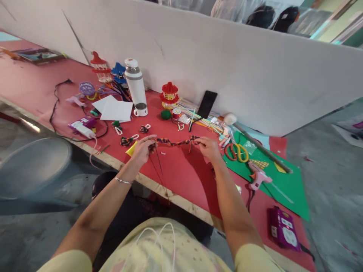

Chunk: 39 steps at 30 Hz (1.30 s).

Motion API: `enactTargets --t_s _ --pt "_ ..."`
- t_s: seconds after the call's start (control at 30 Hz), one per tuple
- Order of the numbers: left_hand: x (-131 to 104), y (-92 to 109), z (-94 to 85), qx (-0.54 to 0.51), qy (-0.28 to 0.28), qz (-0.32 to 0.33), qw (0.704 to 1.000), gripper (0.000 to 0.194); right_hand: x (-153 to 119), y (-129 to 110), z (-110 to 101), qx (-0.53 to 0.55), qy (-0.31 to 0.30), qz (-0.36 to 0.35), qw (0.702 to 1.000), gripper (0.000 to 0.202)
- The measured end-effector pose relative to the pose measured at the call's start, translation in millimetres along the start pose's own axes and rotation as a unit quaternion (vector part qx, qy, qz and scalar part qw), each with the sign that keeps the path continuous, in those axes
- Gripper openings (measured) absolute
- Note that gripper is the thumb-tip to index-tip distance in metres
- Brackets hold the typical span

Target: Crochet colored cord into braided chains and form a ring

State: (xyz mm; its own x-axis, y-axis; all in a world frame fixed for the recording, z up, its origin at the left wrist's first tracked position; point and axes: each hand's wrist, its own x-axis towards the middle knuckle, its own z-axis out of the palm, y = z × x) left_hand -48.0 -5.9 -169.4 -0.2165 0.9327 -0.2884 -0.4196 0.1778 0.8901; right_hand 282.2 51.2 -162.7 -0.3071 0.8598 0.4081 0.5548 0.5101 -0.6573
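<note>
A dark braided cord (176, 143) with orange and blue flecks stretches between my two hands above the red tabletop (181, 170). My left hand (144, 149) pinches its left end, and thin loose strands (159, 160) dangle below the fingers. At the other end, the fingertips of my right hand (208, 146) close on the cord, with a short strand hanging there. Just left of my left hand lie a dark knotted piece with white beads (126, 141) and a yellow piece (131, 149). A similar beaded piece (144, 129) sits a little farther back.
At the back stand a white flask (136, 85), a small cup (141, 109) and a red lantern-like craft (169, 94). Scissors (236, 152) and a pink glue gun (258, 176) lie right, on a green sheet (295, 189). Purple power strips (284, 228) sit at both sides; a phone (207, 104) leans behind.
</note>
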Motion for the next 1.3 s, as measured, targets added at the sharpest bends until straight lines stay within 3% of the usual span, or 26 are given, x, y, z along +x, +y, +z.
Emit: enactTargets --t_s 0.13,0.27,0.33,0.47,0.57,0.63,0.77,0.83,0.9,0.97,1.07,1.13,1.2,1.27,1.3 --pt "8.5 9.9 4.9 -0.054 0.009 0.033 0.998 0.036 -3.0 -2.6 -0.5 -0.033 0.005 0.039 0.999 0.026" --pt "10.7 36.0 14.5 -0.112 -0.012 0.098 0.989 0.026 -8.6 -3.5 -8.8 -0.061 -0.190 0.059 0.978 0.021" --pt "7.7 50.3 20.3 -0.140 -0.046 0.123 0.982 0.022 -11.7 -0.7 -8.7 -0.064 -0.244 0.068 0.965 0.021" --pt "-2.7 76.3 31.4 -0.154 -0.086 0.107 0.978 0.019 -11.3 0.9 0.5 -0.096 -0.188 0.113 0.971 0.029" --pt "-10.5 90.7 38.4 -0.138 -0.084 0.101 0.982 0.017 -1.2 -12.9 16.0 -0.074 -0.119 0.089 0.986 0.073" --pt "-14.6 96.7 42.6 -0.131 -0.088 0.104 0.982 0.016 8.9 -30.8 31.8 -0.005 -0.122 0.058 0.991 0.096" --pt "-20.8 103.7 48.7 -0.134 -0.101 0.099 0.981 0.015 27.0 -72.9 72.5 0.210 -0.175 0.028 0.962 0.108" --pt "-23.6 108.9 48.7 -0.135 -0.113 0.095 0.980 0.015 31.1 -86.7 91.2 0.268 -0.213 0.012 0.939 0.094" --pt "-26.6 116.8 44.5 -0.144 -0.114 0.105 0.977 0.015 31.3 -90.6 102.8 0.241 -0.217 0.021 0.946 0.052" --pt "-29.7 125.1 34.7 -0.151 -0.096 0.127 0.976 0.013 29.7 -84.7 103.6 0.171 -0.167 0.049 0.970 0.026" --pt "-32.6 127.3 11.0 -0.110 -0.053 0.151 0.981 0.009 28.4 -65.5 85.5 0.087 0.011 0.082 0.993 0.027" --pt "-31.5 116.7 -6.7 -0.032 -0.033 0.149 0.988 0.014 28.9 -53.5 67.3 0.054 0.167 0.086 0.981 0.026" --pt "-27.1 98.5 -20.6 0.115 -0.038 0.117 0.986 0.015 29.2 -46.7 51.5 0.044 0.275 0.074 0.958 0.025" --pt "-21.0 78.4 -25.9 0.178 -0.052 0.089 0.979 0.016 28.3 -46.2 42.7 0.055 0.292 0.037 0.954 0.022" --pt "-18.2 69.6 -24.1 0.236 -0.057 0.105 0.964 0.016 27.5 -48.0 41.5 0.057 0.277 0.013 0.959 0.019"
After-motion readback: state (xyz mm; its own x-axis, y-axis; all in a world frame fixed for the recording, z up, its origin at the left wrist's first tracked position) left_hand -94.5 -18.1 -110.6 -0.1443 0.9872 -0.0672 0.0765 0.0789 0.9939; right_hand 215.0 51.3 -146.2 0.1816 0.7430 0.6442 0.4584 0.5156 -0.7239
